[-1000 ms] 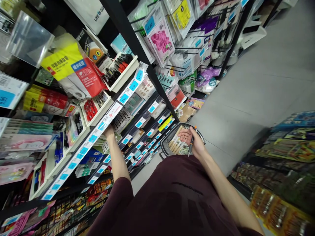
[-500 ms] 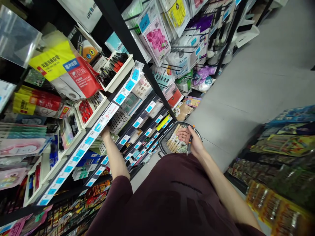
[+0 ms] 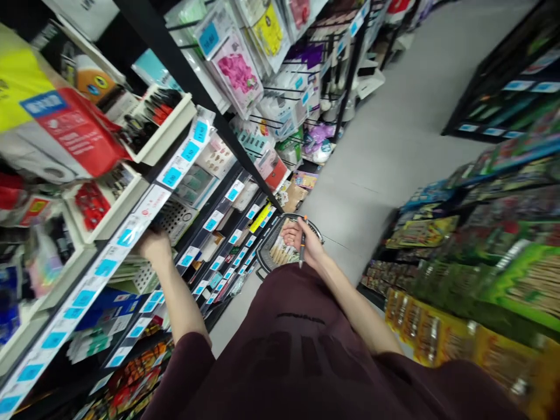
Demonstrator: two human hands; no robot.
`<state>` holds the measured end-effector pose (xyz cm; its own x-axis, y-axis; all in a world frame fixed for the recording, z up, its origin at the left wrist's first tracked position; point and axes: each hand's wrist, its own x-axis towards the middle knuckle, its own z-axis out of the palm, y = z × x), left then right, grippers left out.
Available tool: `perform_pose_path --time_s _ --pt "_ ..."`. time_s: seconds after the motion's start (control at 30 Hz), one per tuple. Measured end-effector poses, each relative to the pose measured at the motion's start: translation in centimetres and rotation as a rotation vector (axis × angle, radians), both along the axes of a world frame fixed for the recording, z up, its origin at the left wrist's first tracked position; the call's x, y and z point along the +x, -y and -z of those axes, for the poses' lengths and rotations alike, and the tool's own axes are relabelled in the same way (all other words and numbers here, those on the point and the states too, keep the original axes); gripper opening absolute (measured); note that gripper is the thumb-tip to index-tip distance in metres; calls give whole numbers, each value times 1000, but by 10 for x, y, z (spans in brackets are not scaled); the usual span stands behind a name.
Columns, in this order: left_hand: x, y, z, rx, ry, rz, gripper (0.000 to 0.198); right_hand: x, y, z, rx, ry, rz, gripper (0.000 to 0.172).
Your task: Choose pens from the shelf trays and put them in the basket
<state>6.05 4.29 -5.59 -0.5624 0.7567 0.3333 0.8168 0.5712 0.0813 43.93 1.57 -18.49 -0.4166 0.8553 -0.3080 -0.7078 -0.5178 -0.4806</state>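
Observation:
My left hand (image 3: 156,248) reaches in beneath the price-tag rail (image 3: 105,267) of the shelf. Its fingers are hidden behind the rail, near a white perforated box (image 3: 175,219), so I cannot tell what they touch. In my right hand (image 3: 310,240) a dark pen (image 3: 301,249) with an orange end is held by the thumb against curled fingers, tip pointing down. Just below that hand is a dark shopping basket (image 3: 261,256), with pale, stick-like packed goods (image 3: 282,249) inside. How the basket is held up is hidden.
White trays (image 3: 107,201) of pens and markers line the shelf on my left. Packaged gloves (image 3: 238,73) hang on hooks beyond a black post (image 3: 175,70). Snack packets (image 3: 437,332) fill a rack to my right. Grey floor (image 3: 371,157) runs ahead between the racks.
The view has swung right, so the shelf sits further left and more of the right rack shows. My left wrist shows more clearly under the rail. The pen remains in my right hand.

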Motion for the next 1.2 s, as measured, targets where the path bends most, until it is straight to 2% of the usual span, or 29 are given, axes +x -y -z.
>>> perform_pose_path --time_s 0.07,0.13,0.2,0.3,0.4,0.5,0.6,0.77,1.2 --pt "28 11 18 133 -69 39 57 1 0 -1 3 -7 5 46" --pt "64 25 39 185 27 260 57 3 0 -5 9 -13 9 47" --pt "105 41 60 103 388 478 39 3 2 -9 18 -31 6 47" --pt "163 66 83 -98 1005 618 31 2 5 -18 26 -49 6 46" --pt "207 88 88 -216 1335 690 30 0 9 -26 40 -21 12 42" --pt "233 101 82 -242 1482 730 29 -3 12 -34 79 16 6 41" --pt "243 106 76 -222 1587 702 26 -5 16 -44 136 48 3 41" --pt "242 110 70 -208 1772 560 26 -7 21 -58 192 97 16 43" --pt "244 109 67 -238 1813 612 25 -8 18 -64 197 115 -5 43"
